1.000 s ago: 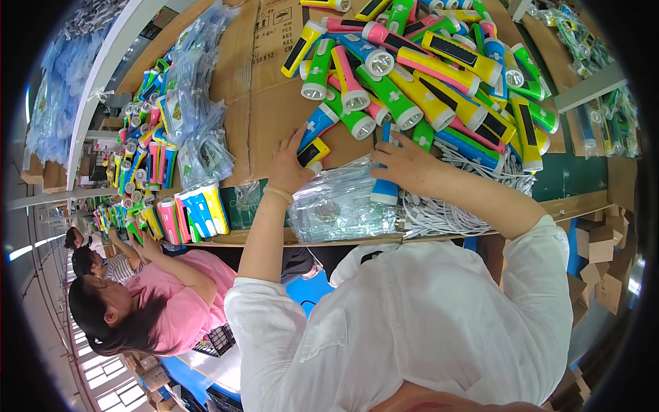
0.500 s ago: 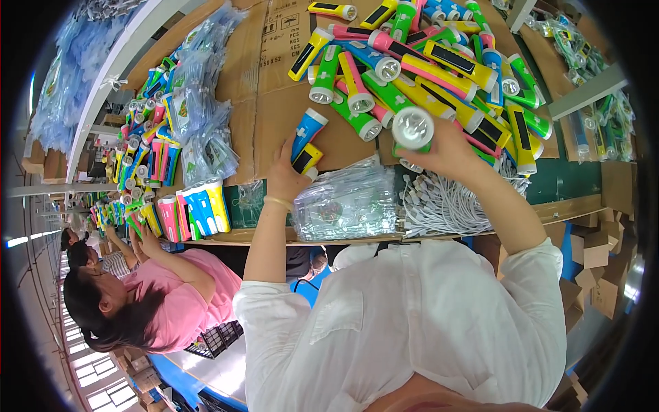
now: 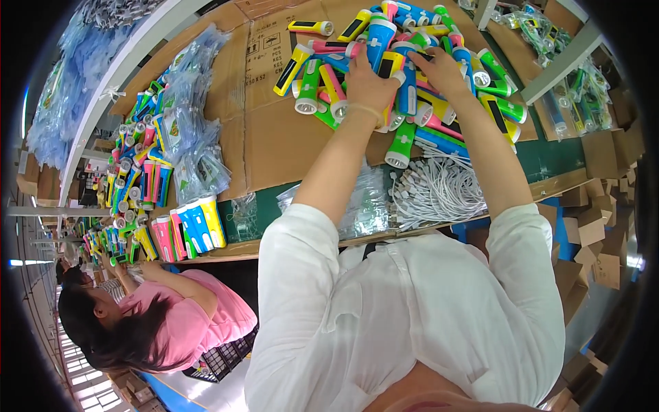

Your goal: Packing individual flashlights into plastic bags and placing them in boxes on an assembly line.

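A jumbled heap of blue, green, yellow and pink flashlights (image 3: 400,145) lies before me on the table. My left hand (image 3: 367,86) is at the heap's left part, closed around a blue flashlight (image 3: 379,41) with its wide end facing away and a yellow flashlight (image 3: 390,65) beside it. To its right, my right hand (image 3: 439,72) reaches over the heap, fingers apart and touching the flashlights. Between the hands another blue flashlight (image 3: 408,93) points toward me. My hands partly hide the flashlights below them.
White cables (image 3: 439,189) and clear plastic bags (image 3: 367,202) lie along the near table edge. A brown cardboard sheet (image 3: 274,130) covers the table. At left are stacked bags (image 3: 195,130), upright flashlights (image 3: 195,230) and a co-worker in pink (image 3: 199,309). Metal posts (image 3: 563,62) frame the sides.
Both hands have moved away from me onto the heap. My left hand carried its blue and yellow flashlights there. The right hand no longer shows the white-rimmed green flashlight it held.
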Demonstrator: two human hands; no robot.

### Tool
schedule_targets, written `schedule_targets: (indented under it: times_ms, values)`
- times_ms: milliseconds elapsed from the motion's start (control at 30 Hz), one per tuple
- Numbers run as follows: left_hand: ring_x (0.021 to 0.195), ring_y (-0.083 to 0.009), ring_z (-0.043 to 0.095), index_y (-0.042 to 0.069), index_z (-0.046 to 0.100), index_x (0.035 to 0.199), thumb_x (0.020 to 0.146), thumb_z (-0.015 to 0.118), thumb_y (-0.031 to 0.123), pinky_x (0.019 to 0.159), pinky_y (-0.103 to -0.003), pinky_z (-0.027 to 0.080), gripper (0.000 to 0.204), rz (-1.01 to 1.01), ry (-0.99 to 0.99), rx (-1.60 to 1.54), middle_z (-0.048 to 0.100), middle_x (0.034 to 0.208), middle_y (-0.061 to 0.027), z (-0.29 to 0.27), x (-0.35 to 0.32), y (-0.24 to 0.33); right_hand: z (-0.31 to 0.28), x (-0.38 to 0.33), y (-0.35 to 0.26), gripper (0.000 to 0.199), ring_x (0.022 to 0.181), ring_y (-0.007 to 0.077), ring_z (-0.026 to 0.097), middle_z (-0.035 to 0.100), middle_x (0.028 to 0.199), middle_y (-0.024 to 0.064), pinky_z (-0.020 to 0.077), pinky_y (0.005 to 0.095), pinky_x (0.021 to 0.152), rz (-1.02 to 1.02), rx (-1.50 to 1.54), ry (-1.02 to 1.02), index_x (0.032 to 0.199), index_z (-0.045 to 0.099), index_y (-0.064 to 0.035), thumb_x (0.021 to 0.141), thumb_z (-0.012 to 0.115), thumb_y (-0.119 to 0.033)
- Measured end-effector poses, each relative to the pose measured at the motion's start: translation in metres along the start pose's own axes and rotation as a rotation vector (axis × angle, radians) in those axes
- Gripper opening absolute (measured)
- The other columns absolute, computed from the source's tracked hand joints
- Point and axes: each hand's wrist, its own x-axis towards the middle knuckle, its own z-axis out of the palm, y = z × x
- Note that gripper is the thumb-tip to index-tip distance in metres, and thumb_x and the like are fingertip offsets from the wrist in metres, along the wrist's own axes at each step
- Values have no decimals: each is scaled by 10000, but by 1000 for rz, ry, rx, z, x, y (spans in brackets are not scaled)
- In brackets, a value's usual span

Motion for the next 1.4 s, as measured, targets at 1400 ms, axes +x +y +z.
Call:
schedule_targets:
  times_ms: [1400]
  values:
    - [1101,-207,635,1,568,1333,952,683,142,952,-338,502,423,-33,-209,-402,643,1256,-133,-116,-142,-115,-37,-93,-20,727,1074,389,650,662,1197,177,530,467,885,-223,-90,178,1419,478,-110,804,772,-361]
